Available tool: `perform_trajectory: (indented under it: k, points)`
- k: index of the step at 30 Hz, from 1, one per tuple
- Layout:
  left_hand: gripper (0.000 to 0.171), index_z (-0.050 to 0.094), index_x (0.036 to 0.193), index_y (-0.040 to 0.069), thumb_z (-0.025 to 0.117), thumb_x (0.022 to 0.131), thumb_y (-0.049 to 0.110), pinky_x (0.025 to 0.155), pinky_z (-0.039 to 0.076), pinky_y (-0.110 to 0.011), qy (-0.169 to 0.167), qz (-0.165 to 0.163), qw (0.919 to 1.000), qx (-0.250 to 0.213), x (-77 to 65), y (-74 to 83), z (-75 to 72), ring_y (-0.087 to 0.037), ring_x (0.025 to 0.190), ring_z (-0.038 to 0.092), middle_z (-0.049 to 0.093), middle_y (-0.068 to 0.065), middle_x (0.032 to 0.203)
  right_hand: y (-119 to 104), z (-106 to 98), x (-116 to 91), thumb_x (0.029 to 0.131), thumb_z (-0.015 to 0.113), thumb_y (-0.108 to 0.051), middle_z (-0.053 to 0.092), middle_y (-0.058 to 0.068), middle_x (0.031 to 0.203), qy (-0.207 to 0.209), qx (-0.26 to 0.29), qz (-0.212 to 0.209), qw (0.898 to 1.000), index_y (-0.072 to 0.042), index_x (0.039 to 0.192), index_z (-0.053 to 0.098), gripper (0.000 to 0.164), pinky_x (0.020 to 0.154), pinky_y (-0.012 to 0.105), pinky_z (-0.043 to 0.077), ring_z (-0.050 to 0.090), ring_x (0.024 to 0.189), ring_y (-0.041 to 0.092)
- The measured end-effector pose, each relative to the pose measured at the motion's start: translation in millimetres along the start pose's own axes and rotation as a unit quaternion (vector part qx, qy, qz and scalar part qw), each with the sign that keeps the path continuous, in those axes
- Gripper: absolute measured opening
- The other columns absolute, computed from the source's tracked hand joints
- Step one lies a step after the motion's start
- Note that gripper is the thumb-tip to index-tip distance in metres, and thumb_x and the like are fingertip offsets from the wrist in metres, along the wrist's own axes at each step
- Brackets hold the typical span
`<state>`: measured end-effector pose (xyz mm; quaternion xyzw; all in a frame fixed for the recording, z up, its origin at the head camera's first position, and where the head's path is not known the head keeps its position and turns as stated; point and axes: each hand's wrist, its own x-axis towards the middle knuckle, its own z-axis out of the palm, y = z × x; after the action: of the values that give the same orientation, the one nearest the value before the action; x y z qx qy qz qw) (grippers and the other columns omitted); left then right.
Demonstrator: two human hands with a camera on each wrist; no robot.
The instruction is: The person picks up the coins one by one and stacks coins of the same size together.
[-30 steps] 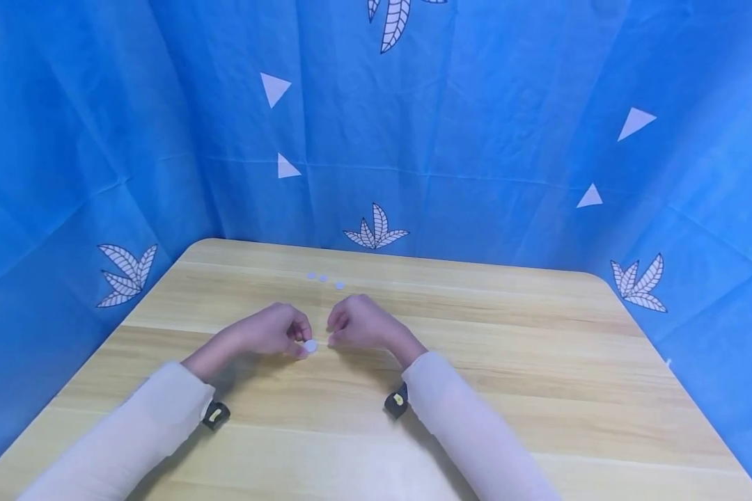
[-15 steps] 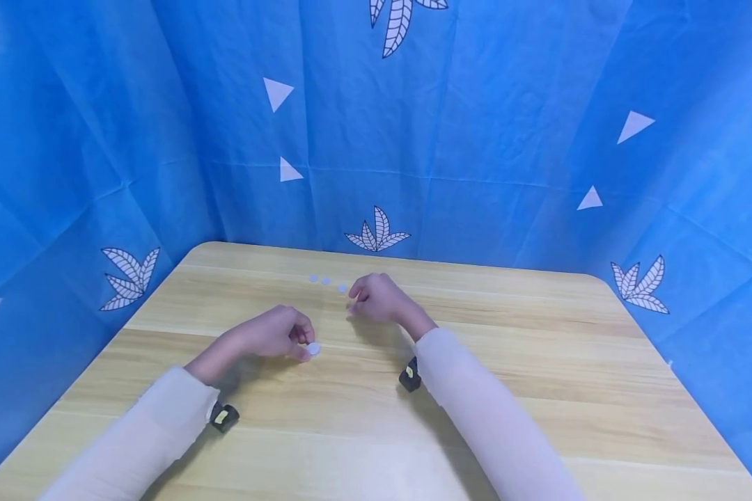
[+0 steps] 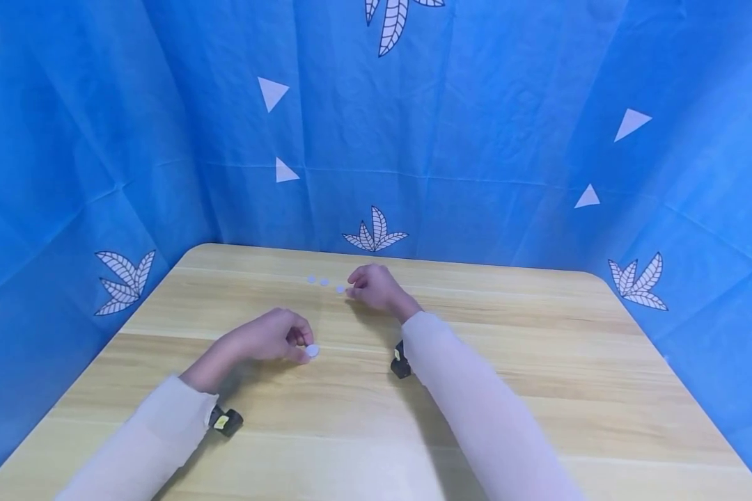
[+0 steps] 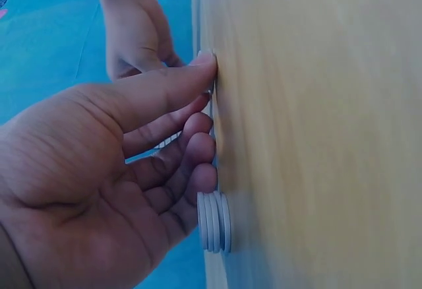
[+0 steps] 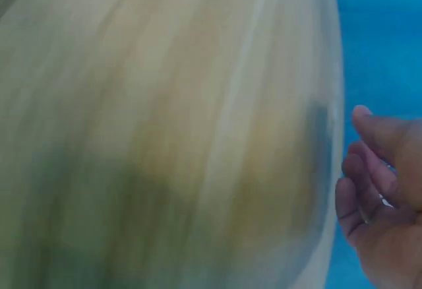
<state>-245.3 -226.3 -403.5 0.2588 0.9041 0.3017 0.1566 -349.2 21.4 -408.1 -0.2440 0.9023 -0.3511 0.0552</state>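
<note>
a pale wood-grain tabletop (image 3: 539,362) with rounded far corners fills most of the lower half of the head view, its stripes running roughly crosswise, with soft glare at bottom centre. creased blue curtains (image 3: 476,111) hang behind it and down both sides, printed with white triangles (image 3: 588,197) and outlined leaf sprigs (image 3: 377,231). the left hand (image 3: 272,337), left of centre, pinches a small white disc (image 3: 312,351) at thumb and fingertip; whether the disc touches the wood i cannot tell. in the left wrist view, lower centre, a stack of white discs (image 4: 214,223) stands on the table beside that hand's lower fingertips. three more white discs (image 3: 324,282) lie in a slanting row at upper centre, near the table's far edge. the right hand (image 3: 376,287) is just beside the rightmost, fingers loosely bent and parted from the thumb. the arms wear white sleeves (image 3: 476,403), with black wrist cameras (image 3: 227,422) at the cuffs.
</note>
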Motion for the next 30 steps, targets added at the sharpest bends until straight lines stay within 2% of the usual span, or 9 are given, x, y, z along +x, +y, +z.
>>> perform_trajectory:
  k: [5,11,18,26,30]
  points:
    - [0.018,0.071,0.092,0.014,0.086,0.082,0.015,0.073,0.051,-0.031,0.001,-0.004,1.0000,-0.002,-3.4,-1.6,0.3,-0.015,0.079,0.058,0.065,0.005,0.084,1,11,3,0.094,0.076,-0.017,0.073,0.012,0.112,0.017,0.007,0.015,1.000,-0.001,0.119,0.070,0.030,0.094,0.034,0.053,0.068,0.104,0.024]
    - [0.017,0.072,0.093,0.014,0.085,0.083,0.016,0.073,0.050,-0.031,0.002,0.008,1.0000,0.003,-2.8,-0.9,-1.3,-0.014,0.077,0.057,0.065,0.005,0.083,1,20,7,0.095,0.076,-0.022,0.072,0.010,0.111,0.041,0.016,0.036,0.998,-0.001,0.120,0.071,0.033,0.094,0.034,0.053,0.067,0.103,0.022]
    - [0.017,0.072,0.093,0.014,0.086,0.083,0.016,0.074,0.050,-0.032,0.001,-0.007,1.0000,-0.002,-1.9,-0.6,-2.2,-0.015,0.079,0.057,0.065,0.005,0.084,2,25,11,0.095,0.076,-0.024,0.073,0.009,0.110,0.044,0.014,0.052,0.998,-0.003,0.117,0.072,0.031,0.093,0.034,0.054,0.067,0.102,0.021]
    - [0.018,0.072,0.093,0.014,0.086,0.083,0.017,0.072,0.049,-0.031,-0.002,-0.002,1.0000,-0.002,-0.8,-2.2,-0.8,-0.015,0.078,0.056,0.065,0.005,0.084,3,26,14,0.095,0.075,-0.026,0.075,0.008,0.107,0.044,-0.001,0.046,0.998,-0.004,0.113,0.075,0.029,0.092,0.033,0.054,0.068,0.102,0.021]
    - [0.018,0.072,0.092,0.015,0.086,0.083,0.018,0.074,0.049,-0.032,0.000,-0.012,0.9999,-0.001,-0.5,-1.5,-0.8,-0.015,0.078,0.057,0.065,0.005,0.084,-1,26,14,0.095,0.075,-0.026,0.075,0.009,0.109,0.041,0.000,0.048,0.998,-0.003,0.114,0.075,0.030,0.093,0.034,0.054,0.068,0.104,0.022]
